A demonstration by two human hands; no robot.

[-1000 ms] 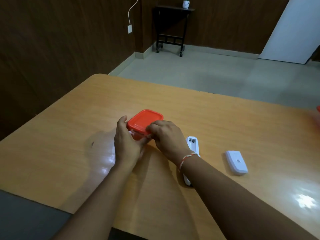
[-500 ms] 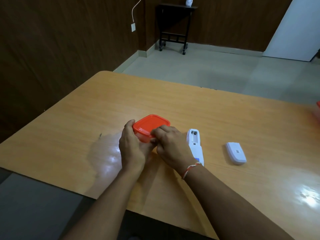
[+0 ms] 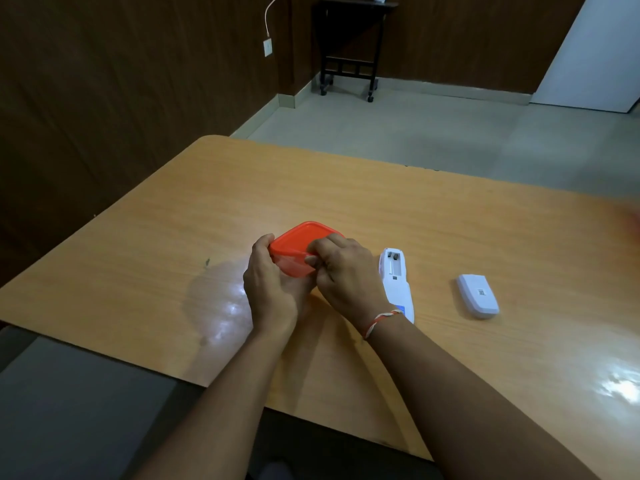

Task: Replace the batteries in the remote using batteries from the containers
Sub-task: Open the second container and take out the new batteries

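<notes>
A small container with an orange lid [image 3: 298, 239] sits on the wooden table [image 3: 450, 230] in front of me. My left hand [image 3: 268, 289] grips its left side and near corner. My right hand [image 3: 346, 271] curls over the lid's near right edge, fingertips pinching the rim. What is inside the container is hidden. Just right of my right hand lies the white remote [image 3: 396, 282], back up, its battery bay uncovered. The remote's white battery cover [image 3: 478, 296] lies apart, further right.
The table's left and near edges run close to my arms. A reddish blur shows at the far right edge of the table [image 3: 635, 220]. Beyond the table are bare floor, a dark side table [image 3: 349, 36] on castors and a wall socket [image 3: 267, 47].
The container's near edge now sits tilted up between my hands, and my right fingers have shifted further onto the lid's rim. The view has dipped a little lower.
</notes>
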